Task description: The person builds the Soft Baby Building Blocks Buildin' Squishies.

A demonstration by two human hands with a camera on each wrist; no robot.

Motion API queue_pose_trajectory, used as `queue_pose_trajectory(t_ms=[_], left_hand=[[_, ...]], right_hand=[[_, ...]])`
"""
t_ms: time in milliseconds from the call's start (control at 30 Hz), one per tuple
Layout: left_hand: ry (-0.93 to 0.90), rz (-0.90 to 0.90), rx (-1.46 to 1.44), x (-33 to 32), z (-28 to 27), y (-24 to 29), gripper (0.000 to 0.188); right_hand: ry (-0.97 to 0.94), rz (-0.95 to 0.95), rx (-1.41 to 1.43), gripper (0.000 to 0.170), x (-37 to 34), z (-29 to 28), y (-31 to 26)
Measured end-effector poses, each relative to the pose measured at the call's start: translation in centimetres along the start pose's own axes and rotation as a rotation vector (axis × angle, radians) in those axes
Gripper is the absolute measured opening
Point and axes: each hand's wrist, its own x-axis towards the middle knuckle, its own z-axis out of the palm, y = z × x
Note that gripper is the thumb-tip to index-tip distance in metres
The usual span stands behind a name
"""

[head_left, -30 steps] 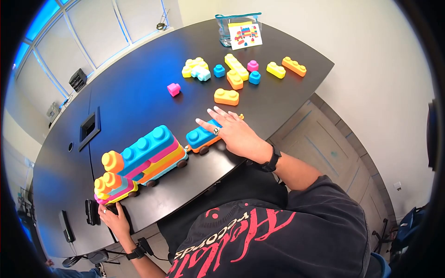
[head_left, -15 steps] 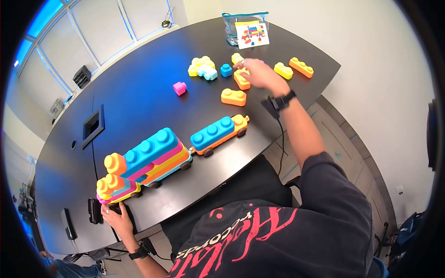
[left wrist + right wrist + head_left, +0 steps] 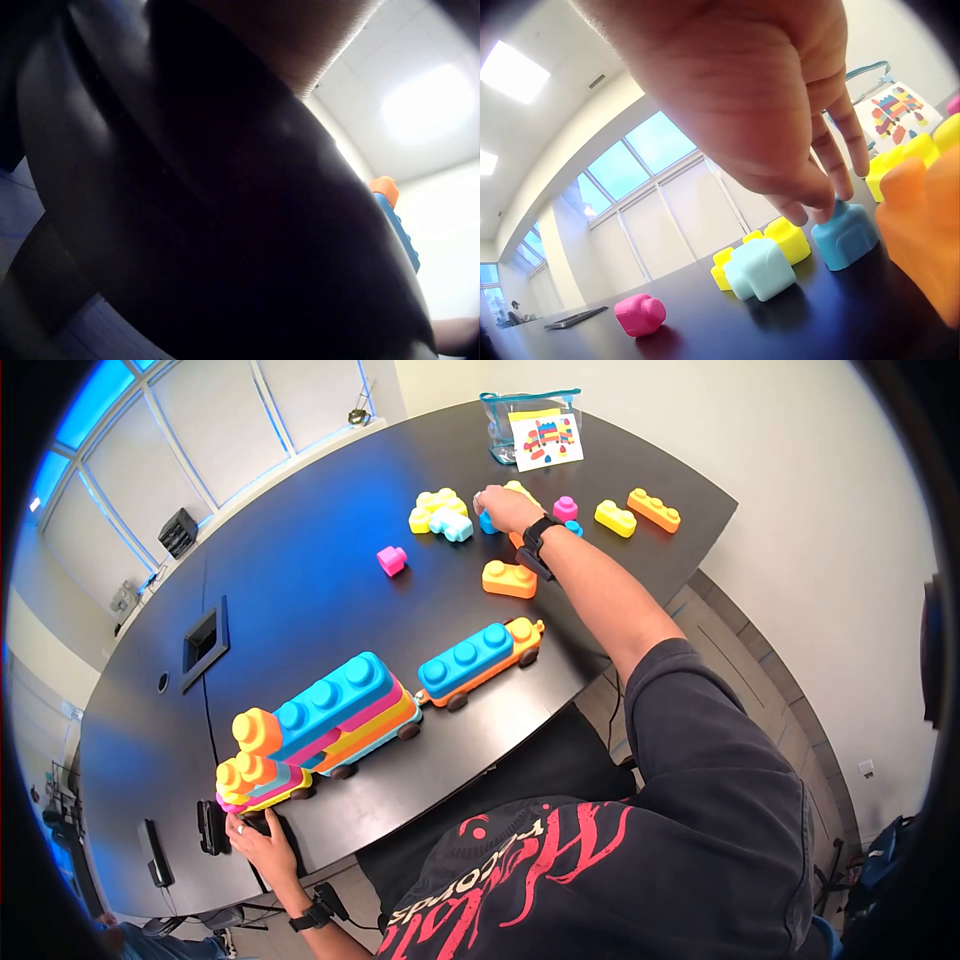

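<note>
Head view: a person's right hand (image 3: 508,508) stretches over a black table (image 3: 300,600) to a small blue block (image 3: 845,238), while the left hand (image 3: 265,850) lies at the nose of a toy-block train (image 3: 365,730) near the table's edge; we take the step in hand to be the picking up of that single block. In the right wrist view we find the fingertips pinched together on the block's stud, its base on the tabletop; whether the left hand grips the train or merely rests there we cannot tell — its own wrist camera shows mostly a dark shape. The next move, in our judgement, calls for a firm hold and a straight lift, clear of the orange block (image 3: 922,225) and the yellow block (image 3: 911,161) close by.

The blue block looks squat and smooth, with rounded corners and one stud on top; it stands upright, a light blue block (image 3: 761,266) near it and a pink block (image 3: 640,315) farther off; on the train's rear wagon (image 3: 470,660) we count three blue studs — and one orange beside them.
</note>
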Motion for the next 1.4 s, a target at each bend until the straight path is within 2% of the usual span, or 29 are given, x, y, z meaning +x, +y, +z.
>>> queue_pose_trajectory(t_ms=[33,100,133,200,300,467,667,900,967,1000,1067,1200,1267,1400], left_hand=[[-0.005,0.000,0.002,0.0,0.1,-0.1,0.068],[0.019,0.047,0.013,-0.1,0.1,-0.4,0.068],[0.016,0.042,0.016,-0.1,-0.1,-0.1,0.068],[-0.009,-0.003,-0.007,-0.1,-0.5,0.7,0.069],[0.009,0.013,0.012,-0.2,-0.1,0.1,0.068],[0.007,0.025,-0.006,0.0,-0.1,0.1,0.066],[0.003,0.015,0.032,0.2,0.0,0.0,0.065],[-0.005,0.009,0.027,0.1,0.0,0.0,0.066],[-0.004,0.011,0.049,0.0,0.0,-0.3,0.066],[-0.010,0.024,0.059,0.0,0.0,-0.3,0.066],[-0.016,0.012,0.053,-0.1,-0.2,0.0,0.066],[0.011,0.038,0.044,-0.1,-0.2,0.1,0.065],[0.011,0.026,0.038,0.0,-0.1,0.2,0.065],[0.007,0.011,0.027,0.0,-0.1,0.2,0.066]], right_hand=[[-0.005,0.002,0.002,0.034,-0.4,-0.1,0.1],[0.133,-0.036,0.018,0.027,-1.2,-0.9,0.6],[0.110,0.062,0.044,0.028,-1.3,-2.1,0.7],[0.189,0.145,0.088,0.027,-1.5,-2.9,2.6],[0.163,0.343,0.021,0.024,-3.6,-5.5,4.8],[0.124,0.569,-0.111,0.021,-7.1,-6.3,12.7],[0.162,0.656,-0.044,0.015,-12.2,-6.7,16.6],[0.127,0.683,-0.116,0.019,-15.4,-4.8,19.6],[0.187,0.702,-0.121,0.022,-15.3,-5.8,16.8],[0.175,0.688,-0.079,0.025,-14.9,-7.1,15.1],[0.262,0.434,-0.047,0.031,-13.1,-7.4,13.5],[0.188,-0.068,0.367,0.040,-8.1,-7.6,6.3],[0.110,-0.262,0.295,0.042,-5.4,-7.9,1.6],[0.022,-0.372,0.226,0.046,1.4,-4.6,-4.4]])
